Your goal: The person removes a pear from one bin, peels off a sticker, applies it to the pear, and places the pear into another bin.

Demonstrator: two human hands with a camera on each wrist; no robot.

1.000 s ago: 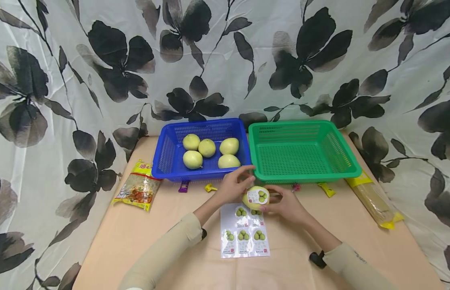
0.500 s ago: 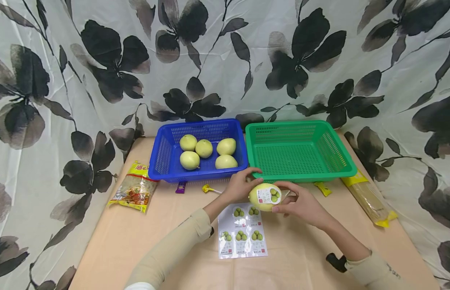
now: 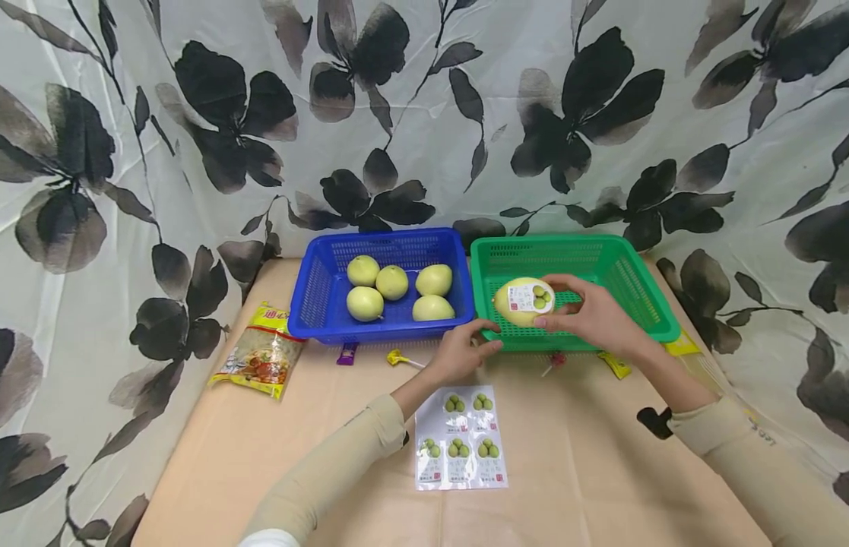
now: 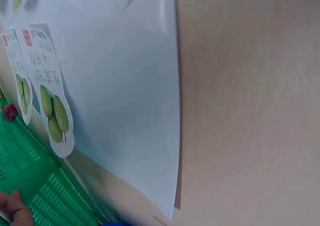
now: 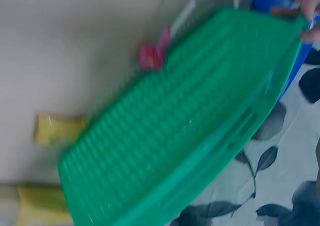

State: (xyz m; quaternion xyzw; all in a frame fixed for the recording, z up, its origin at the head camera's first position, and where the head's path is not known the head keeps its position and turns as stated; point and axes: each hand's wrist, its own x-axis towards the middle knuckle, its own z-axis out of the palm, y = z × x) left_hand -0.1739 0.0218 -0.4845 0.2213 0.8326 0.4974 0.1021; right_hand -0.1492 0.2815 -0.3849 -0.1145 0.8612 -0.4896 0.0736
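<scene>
In the head view, my right hand (image 3: 598,315) holds a pale yellow-green pear (image 3: 506,304) over the left part of the green basket (image 3: 657,319). A white label (image 3: 523,298) printed with green pears is on the pear's upper side. My left hand (image 3: 465,353) holds nothing, its fingers loosely bent at the facing corners of the two baskets. Below it lies a sticker sheet (image 3: 461,460), also close up in the left wrist view, where several pear labels (image 4: 52,105) show. The right wrist view is blurred, and the held pear is not visible there.
The blue basket (image 3: 301,304) at back left contains several pears (image 3: 365,304). A noodle bag (image 3: 263,353) lies left, a yellow-ended packet (image 3: 682,344) right. In front of the baskets are a purple candy (image 3: 346,353), lollipops (image 3: 397,357) and a yellow wrapped sweet (image 3: 614,365).
My right hand has carried the labelled pear from above the sticker sheet forward and right, over the green basket. The left hand no longer touches the pear and stays near the baskets' corners.
</scene>
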